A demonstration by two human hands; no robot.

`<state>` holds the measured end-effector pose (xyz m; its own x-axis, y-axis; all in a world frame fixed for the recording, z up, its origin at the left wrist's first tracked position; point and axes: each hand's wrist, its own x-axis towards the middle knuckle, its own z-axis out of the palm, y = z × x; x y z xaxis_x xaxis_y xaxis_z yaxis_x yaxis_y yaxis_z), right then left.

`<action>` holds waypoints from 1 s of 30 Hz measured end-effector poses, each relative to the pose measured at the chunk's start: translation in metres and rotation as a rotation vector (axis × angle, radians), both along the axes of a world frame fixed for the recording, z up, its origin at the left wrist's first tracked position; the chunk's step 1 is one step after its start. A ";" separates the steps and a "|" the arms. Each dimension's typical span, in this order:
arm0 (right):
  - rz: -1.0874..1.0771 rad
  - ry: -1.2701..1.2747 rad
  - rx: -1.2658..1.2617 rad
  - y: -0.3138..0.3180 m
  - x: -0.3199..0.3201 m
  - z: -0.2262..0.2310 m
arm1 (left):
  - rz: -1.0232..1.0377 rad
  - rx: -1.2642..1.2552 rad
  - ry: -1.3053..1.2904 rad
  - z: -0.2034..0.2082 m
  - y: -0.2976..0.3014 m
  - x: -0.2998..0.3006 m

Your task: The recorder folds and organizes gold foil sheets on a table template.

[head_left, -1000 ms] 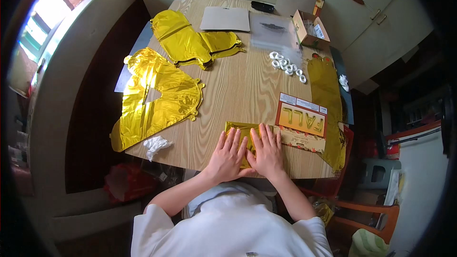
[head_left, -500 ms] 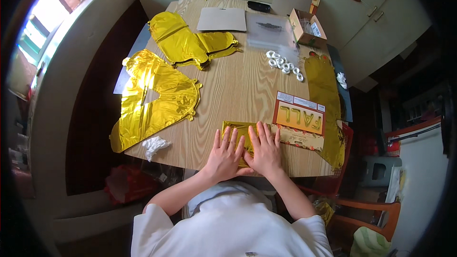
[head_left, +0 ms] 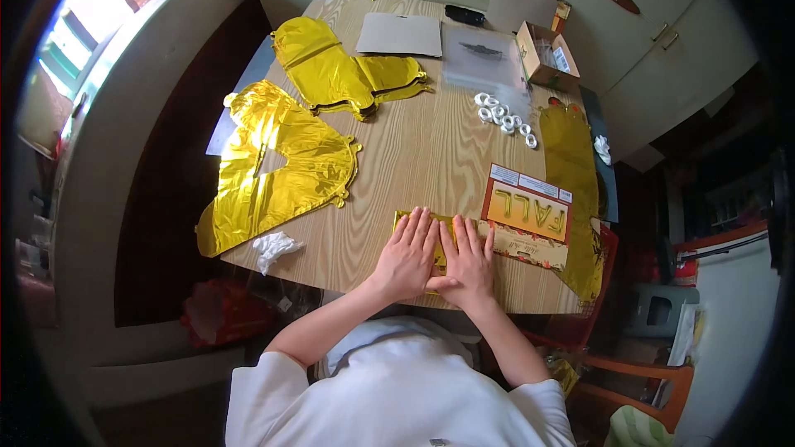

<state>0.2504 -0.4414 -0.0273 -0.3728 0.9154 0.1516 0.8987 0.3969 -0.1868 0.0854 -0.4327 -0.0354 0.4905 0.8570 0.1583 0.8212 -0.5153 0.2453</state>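
A folded gold foil balloon [head_left: 440, 259] lies at the near edge of the table, largely covered by my hands. My left hand [head_left: 406, 260] rests flat on its left part, fingers stretched forward. Beside it, my right hand [head_left: 468, 270] presses flat on the right part with fingers slightly spread. The thumbs meet near the balloon's lower edge. Just right of my right hand lies a printed header card [head_left: 527, 217] in orange, red and cream. Flat gold foil balloons spread out on the left [head_left: 281, 170] and at the far left [head_left: 323, 62].
White ribbon rolls [head_left: 505, 120] cluster right of centre. Behind them are clear plastic bags [head_left: 480, 66], a small open box [head_left: 546, 58] and a grey-white card [head_left: 400, 35]. A long gold balloon [head_left: 571, 174] lines the right edge. Crumpled white tissue [head_left: 276, 250] sits front left.
Both hands stay flat on the folded foil; my left hand has slid slightly right and forward over it, closer to my right hand. The whole view has shifted a little.
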 end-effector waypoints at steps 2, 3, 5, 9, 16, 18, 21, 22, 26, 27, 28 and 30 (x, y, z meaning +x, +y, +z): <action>0.002 0.000 0.003 0.000 0.000 0.000 | -0.002 -0.002 0.005 0.002 0.000 0.000; 0.004 -0.002 0.006 0.000 0.000 0.000 | -0.001 -0.007 0.004 0.001 0.000 0.000; 0.007 -0.010 0.018 0.000 0.001 0.000 | 0.002 -0.018 0.002 0.001 0.000 0.000; 0.014 -0.022 0.061 -0.001 0.001 0.000 | -0.007 -0.012 0.005 0.002 0.000 -0.001; 0.019 -0.035 0.082 -0.001 0.000 0.007 | -0.011 -0.007 0.024 0.006 0.000 -0.004; 0.035 -0.030 0.085 -0.001 0.004 0.010 | -0.011 -0.012 0.047 0.008 -0.001 -0.005; 0.053 0.021 0.032 0.006 0.017 0.011 | -0.006 0.000 0.077 0.008 -0.001 -0.005; 0.058 0.045 0.005 0.009 0.021 0.011 | -0.003 -0.003 0.084 0.008 -0.001 -0.005; 0.086 -0.030 0.132 0.011 0.028 0.000 | -0.010 -0.009 0.095 0.010 -0.001 -0.003; 0.098 -0.052 0.150 0.009 0.029 0.001 | -0.008 -0.019 0.085 0.011 -0.003 -0.004; 0.089 -0.070 0.147 0.008 0.029 0.000 | -0.004 -0.023 0.098 0.011 -0.003 -0.003; 0.071 -0.107 0.141 0.009 0.030 -0.004 | 0.003 -0.031 0.124 0.011 -0.002 -0.003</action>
